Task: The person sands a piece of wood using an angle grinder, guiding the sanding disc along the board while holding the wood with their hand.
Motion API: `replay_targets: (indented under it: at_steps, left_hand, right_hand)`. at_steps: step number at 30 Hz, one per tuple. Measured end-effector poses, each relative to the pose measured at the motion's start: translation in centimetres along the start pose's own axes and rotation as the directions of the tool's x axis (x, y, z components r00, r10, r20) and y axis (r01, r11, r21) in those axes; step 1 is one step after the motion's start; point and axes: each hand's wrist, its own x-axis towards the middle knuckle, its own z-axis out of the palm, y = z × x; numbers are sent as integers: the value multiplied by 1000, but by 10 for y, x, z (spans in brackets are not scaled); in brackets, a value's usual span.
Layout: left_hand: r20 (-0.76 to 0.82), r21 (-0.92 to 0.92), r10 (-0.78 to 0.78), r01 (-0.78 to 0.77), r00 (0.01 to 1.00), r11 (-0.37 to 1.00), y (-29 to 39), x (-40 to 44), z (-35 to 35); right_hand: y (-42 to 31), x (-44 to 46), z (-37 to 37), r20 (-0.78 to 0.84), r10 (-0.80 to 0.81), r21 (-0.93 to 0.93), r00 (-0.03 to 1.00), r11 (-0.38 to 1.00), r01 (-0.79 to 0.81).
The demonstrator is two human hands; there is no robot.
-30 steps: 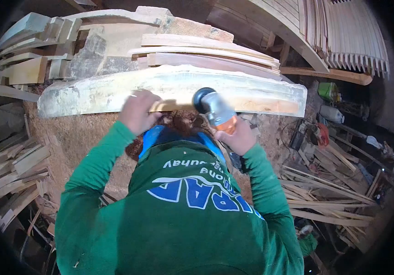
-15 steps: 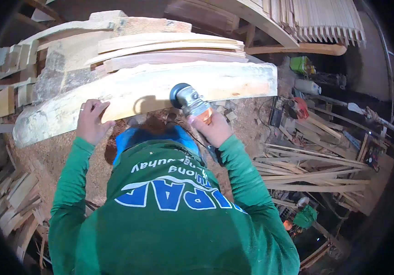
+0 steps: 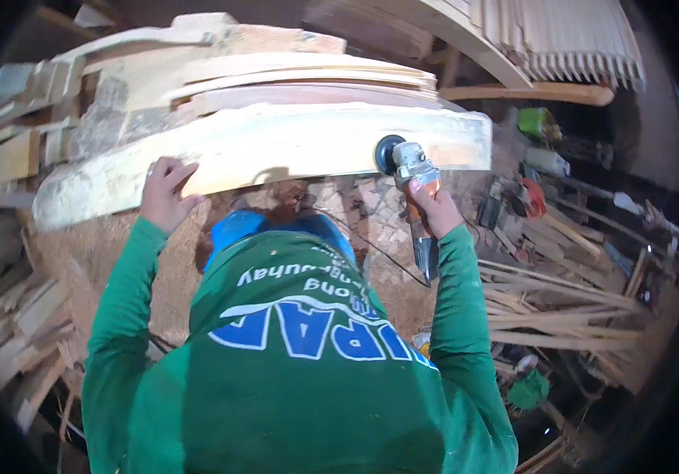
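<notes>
One sander [image 3: 414,162] moved to the right part of the plank [image 3: 276,146]

At the left, the left hand [image 3: 167,193] is set over the near edge of the plank, farther toward its left end than one second earlier. Its fingers are spread and partly bent, with the thumb held apart; no object is gripped. The plank is laid crosswise in front of the person, its length spanned between the two hands. At the right, the sander is held in the right hand [image 3: 438,207], the fingers closed around its body. Its disc [image 3: 389,155] has been shifted from nearer the middle to the right part of the face, so the working area is now located there. Whether firm contact is made, or the disc is spinning, cannot be told.

Rough, angular wood offcuts [image 3: 28,332] are heaped at the far left, beside ground [image 3: 174,268] coated in brown, granular sawdust. The plank is pale and broad, with a rounded, grey-mottled left end, an uneven far edge and a squared right end. Thin, gently curved strips [image 3: 300,77] are stacked beyond it. The sander is fitted with a round, dark disc and a scuffed metal head — the body is orange and dark. Long, narrow slats [image 3: 560,316] are scattered at the right.
</notes>
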Motion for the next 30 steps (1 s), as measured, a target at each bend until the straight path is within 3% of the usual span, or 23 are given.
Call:
replay_targets:
  at_steps: [1, 5, 8, 9, 13, 16, 20, 23, 30]
  left_hand:
    - [-7, -6, 0, 0, 1000, 1000, -1, 1, 2]
    - [-32, -40, -19, 18, 999, 999, -1, -1, 1]
    - [-37, -200, 9, -16, 999, 980, -19, -2, 0]
    - [47, -358, -167, 173, 985, 918, -14, -1, -8]
    - [-166, -399, -357, 268, 919, 877, -41, -7, -22]
    - [-272, -481, -513, 347, 814, 805, -58, -21, -32]
    - [-291, -514, -531, 338, 796, 789, -72, -43, -43]
    - [-252, -596, -555, 324, 793, 734, -84, -54, -40]
    - [-283, -587, -526, 289, 802, 757, -87, -52, -46]
  right_hand:
    - [1, 2, 21, -18, -123, -62, 992, 991, 121]
    - [-36, -12, 100, 122, -179, -69, 976, 980, 188]
    - [-60, -18, 141, 214, -189, -114, 958, 970, 217]
    - [-70, -23, 153, 211, -204, -167, 956, 956, 241]
    - [-87, -26, 200, 314, -217, -207, 924, 934, 290]
    - [-108, -31, 229, 372, -242, -220, 896, 915, 338]
    - [-113, -24, 254, 409, -329, -208, 851, 874, 438]
    - [-130, -31, 273, 459, -226, -281, 859, 880, 382]
    - [-134, -32, 298, 460, -204, -299, 864, 881, 367]
